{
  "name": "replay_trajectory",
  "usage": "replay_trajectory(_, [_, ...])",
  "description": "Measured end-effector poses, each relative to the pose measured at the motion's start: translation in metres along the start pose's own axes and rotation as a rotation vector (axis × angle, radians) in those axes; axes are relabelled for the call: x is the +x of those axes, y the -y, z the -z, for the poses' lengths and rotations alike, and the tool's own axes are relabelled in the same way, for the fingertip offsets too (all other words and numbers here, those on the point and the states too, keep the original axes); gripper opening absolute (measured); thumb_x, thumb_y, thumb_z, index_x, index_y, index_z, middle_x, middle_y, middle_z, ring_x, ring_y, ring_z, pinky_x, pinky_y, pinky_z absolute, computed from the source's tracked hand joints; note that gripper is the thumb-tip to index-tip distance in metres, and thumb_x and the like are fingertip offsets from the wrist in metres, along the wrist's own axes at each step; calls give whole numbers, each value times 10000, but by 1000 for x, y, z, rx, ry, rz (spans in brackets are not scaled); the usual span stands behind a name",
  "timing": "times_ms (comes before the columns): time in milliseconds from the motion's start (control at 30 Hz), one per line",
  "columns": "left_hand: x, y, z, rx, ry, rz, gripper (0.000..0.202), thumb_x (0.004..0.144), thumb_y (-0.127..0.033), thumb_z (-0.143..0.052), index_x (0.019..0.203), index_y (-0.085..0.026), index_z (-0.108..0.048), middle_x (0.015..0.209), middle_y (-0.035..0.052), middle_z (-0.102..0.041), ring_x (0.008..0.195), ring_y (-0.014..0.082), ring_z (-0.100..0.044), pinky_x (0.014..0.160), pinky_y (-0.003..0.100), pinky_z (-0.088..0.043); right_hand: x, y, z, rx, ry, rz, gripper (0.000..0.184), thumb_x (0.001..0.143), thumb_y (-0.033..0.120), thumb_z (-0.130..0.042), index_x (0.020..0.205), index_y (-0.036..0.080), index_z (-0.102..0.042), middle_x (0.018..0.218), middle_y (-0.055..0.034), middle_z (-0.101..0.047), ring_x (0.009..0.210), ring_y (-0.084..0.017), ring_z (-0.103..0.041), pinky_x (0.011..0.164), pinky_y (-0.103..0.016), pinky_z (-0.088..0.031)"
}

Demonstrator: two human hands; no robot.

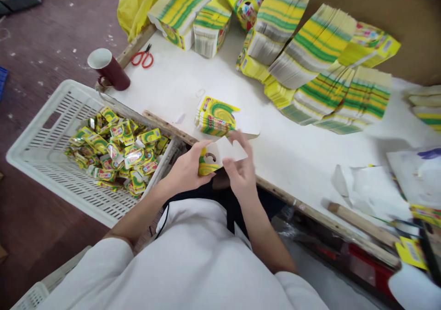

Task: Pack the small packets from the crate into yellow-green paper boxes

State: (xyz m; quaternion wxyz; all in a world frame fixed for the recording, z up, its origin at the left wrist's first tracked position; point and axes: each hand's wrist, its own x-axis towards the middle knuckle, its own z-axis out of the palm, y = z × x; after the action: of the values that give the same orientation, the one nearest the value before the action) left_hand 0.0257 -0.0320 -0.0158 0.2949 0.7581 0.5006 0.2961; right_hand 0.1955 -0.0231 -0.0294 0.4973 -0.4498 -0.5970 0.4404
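Observation:
A yellow and green printed carton (211, 162) with a cut-out hole and a raised white flap is between my hands, just over the table's front edge. My left hand (189, 165) grips its left end between thumb and fingers. On the other side, my right hand (243, 167) pinches the white flap, its fingers slightly blurred. Just beyond my hands lies a small stack of flat printed cartons (217, 116), with a white sheet-like piece (245, 122) at its right. What the carton holds inside cannot be made out.
A white plastic basket (41, 149) at the left holds many small yellow packs (117, 151). A maroon mug (115, 73) and red-handled scissors (142, 58) stand near the table's left edge. Bundled flat cartons (320, 39) fill the back. A wooden stick (361, 225) and papers lie at the right.

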Motion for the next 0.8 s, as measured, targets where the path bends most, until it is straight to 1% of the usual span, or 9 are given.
replay_trajectory(100, [-2,5,-7,48,-25,-149,735,740,-154,-683,1376,-239,-324,1272,112,-579,1107,248,-653,876,353,-551,2,-8,-6,372,328,-305,634,930,634,-538,1459,288,-488,1382,-91,-638,1314,-285,-588,1073,-491,-534])
replay_trajectory(200, [-1,9,-5,85,-5,-146,596,696,-121,-652,1223,-253,-406,1143,68,-592,1010,230,-669,790,325,-549,3,-13,-9,484,394,-393,758,857,710,-589,1459,260,-496,1398,-105,-634,1307,-290,-601,1096,-475,-520])
replay_trajectory(267, [0,11,-3,84,38,-93,535,694,-131,-646,1161,-256,-414,1095,46,-594,945,214,-680,744,306,-544,2,-15,-9,402,335,-326,863,829,739,-597,1521,256,-415,1486,-115,-562,1363,-295,-555,1141,-472,-477])
replay_trajectory(333, [1,13,-2,64,73,-77,583,723,-167,-653,1228,-250,-374,1112,58,-594,937,217,-686,733,307,-547,-1,-14,-7,237,309,-184,874,847,681,-627,1564,265,-347,1554,-108,-491,1419,-296,-495,1176,-470,-435])
replay_trajectory(467, [4,16,-7,64,-41,-96,826,767,-197,-655,1436,-186,-169,1328,189,-500,1133,274,-630,839,378,-561,-5,-14,-2,-149,271,75,482,1000,283,-506,1478,344,-504,1546,-34,-511,1397,-239,-528,1168,-419,-449])
replay_trajectory(533, [4,15,-7,131,-94,-38,763,758,-188,-674,1402,-175,-264,1314,186,-505,1182,296,-591,913,425,-544,-4,-17,0,-216,164,121,496,1005,172,-449,1449,376,-532,1524,-17,-539,1363,-211,-564,1139,-396,-481])
replay_trajectory(600, [3,14,-3,189,-96,32,634,747,-202,-712,1305,-191,-410,1227,138,-569,1159,295,-594,953,443,-527,-2,-20,3,-234,118,156,540,984,182,-528,1484,379,-480,1552,-29,-505,1373,-218,-554,1118,-395,-502])
replay_trajectory(667, [1,13,3,206,-89,64,551,747,-227,-740,1239,-207,-493,1165,100,-622,1119,277,-618,957,421,-523,0,-22,8,-280,194,201,558,950,221,-620,1475,364,-498,1603,-50,-428,1406,-248,-518,1097,-406,-520])
replay_trajectory(800, [-2,12,14,169,-43,48,527,757,-269,-757,1236,-207,-547,1167,83,-675,1072,240,-661,928,363,-533,6,-17,22,-369,375,226,347,956,249,-612,1293,287,-685,1617,-99,-398,1376,-284,-548,1042,-427,-560])
